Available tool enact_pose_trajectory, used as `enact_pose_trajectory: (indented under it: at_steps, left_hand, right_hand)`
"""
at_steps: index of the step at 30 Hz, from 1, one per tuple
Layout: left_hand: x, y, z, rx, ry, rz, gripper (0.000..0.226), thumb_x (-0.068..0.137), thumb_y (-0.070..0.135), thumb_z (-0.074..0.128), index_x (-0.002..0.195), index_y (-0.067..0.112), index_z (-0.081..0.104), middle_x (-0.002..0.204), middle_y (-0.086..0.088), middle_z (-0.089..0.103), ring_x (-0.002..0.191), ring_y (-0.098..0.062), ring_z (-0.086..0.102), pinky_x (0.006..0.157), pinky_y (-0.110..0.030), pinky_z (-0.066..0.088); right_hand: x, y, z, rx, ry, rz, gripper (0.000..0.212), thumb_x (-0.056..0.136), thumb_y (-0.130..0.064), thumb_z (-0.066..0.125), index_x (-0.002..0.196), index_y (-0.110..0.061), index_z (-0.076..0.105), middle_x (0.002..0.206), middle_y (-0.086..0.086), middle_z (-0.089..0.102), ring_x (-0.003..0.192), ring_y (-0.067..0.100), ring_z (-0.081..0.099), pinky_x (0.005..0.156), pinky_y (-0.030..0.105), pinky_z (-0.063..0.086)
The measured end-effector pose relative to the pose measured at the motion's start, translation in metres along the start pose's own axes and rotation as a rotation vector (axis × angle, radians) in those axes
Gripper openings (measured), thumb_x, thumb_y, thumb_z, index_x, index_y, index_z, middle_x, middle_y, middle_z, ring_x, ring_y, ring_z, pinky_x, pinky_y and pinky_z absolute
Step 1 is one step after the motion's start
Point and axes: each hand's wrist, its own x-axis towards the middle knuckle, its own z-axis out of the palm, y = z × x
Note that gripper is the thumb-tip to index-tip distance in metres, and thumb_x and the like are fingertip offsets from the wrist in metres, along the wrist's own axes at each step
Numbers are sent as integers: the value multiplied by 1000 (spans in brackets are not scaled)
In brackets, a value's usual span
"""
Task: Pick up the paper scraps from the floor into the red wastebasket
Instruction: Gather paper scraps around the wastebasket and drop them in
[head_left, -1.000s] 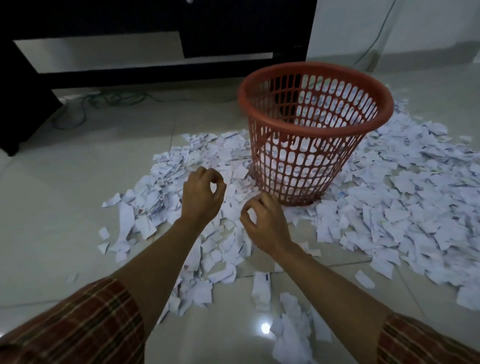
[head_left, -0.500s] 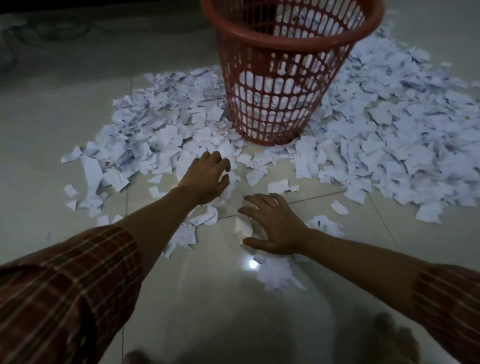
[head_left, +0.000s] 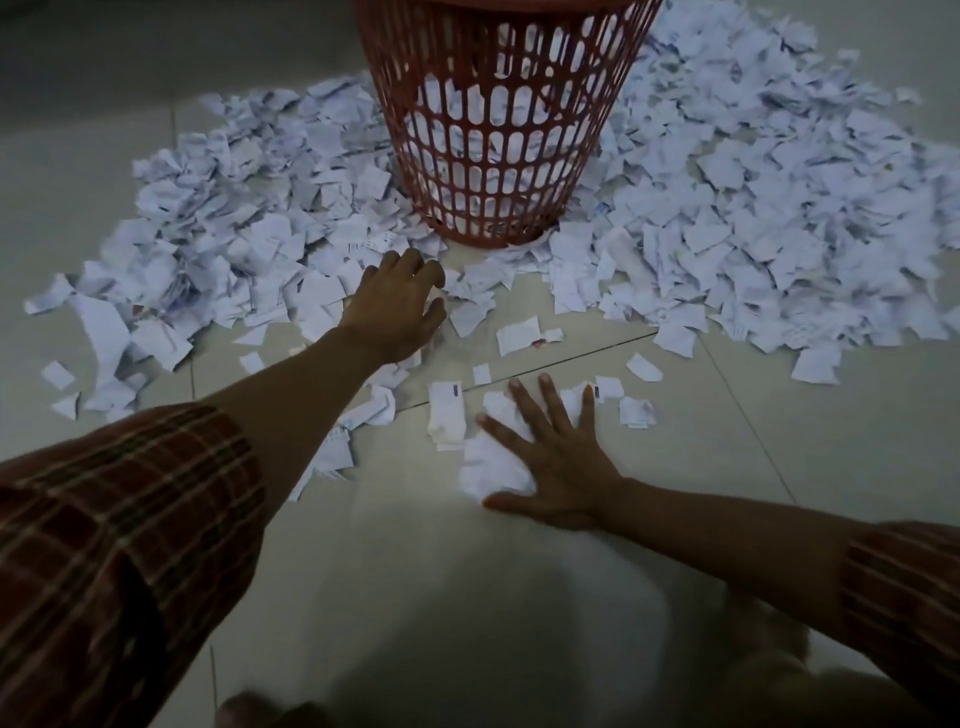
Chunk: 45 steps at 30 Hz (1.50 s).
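Note:
The red wastebasket (head_left: 498, 130) stands on the floor at the top centre, its lattice wall showing white paper inside. White paper scraps (head_left: 753, 218) lie in thick heaps on both sides of it. My left hand (head_left: 395, 312) reaches forward over scraps just in front of the basket's base, fingers loosely bent, holding nothing that I can see. My right hand (head_left: 556, 457) lies flat with spread fingers on a small cluster of scraps (head_left: 493, 467) nearer to me.
The pale tiled floor (head_left: 779, 467) has bare stretches at the near right and at the far left. A few single scraps (head_left: 519, 335) lie between my hands. My knees show dimly at the bottom edge.
The view has dropped and moved closer to the floor. My right hand has spread flat on the near scraps. My left hand has reached further toward the basket's base.

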Motion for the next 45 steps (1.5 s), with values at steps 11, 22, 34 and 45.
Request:
enact_pose_trajectory:
  at_steps: [11,22,34,45]
  left_hand:
    - [-30,-9,2,24,31,23,26,91,26,54,111,10,56,107,-15,53,94,-34,49,75,-43,41]
    - [-8,12,25,62,-77,84,35,92,32,44,117,9,53,115,-17,52,101,-36,47,82,-47,41]
    - [24,59,36,70,-52,181,35,93,32,41,116,9,55,113,-17,53,99,-36,48,78,-44,40]
    - [-43,-36,1,157,33,-174,40,91,33,35,112,5,55,110,-21,52,96,-39,47,76,-48,39]
  right_hand:
    - [94,15,-15,20,72,86,93,75,-88,25,152,-41,7,162,12,-6,146,38,-14,107,72,-1]
    - [17,28,-11,84,189,357,91,83,-81,31,154,-34,-1,162,12,-8,148,32,-9,112,66,-6]
    - [6,45,-8,336,217,804,98,77,-86,26,151,-36,-14,159,11,-21,145,32,-24,111,65,-11]
    - [95,-17,-11,330,189,331,107,68,-92,30,151,-38,-12,158,12,-24,144,39,-22,109,69,-10]
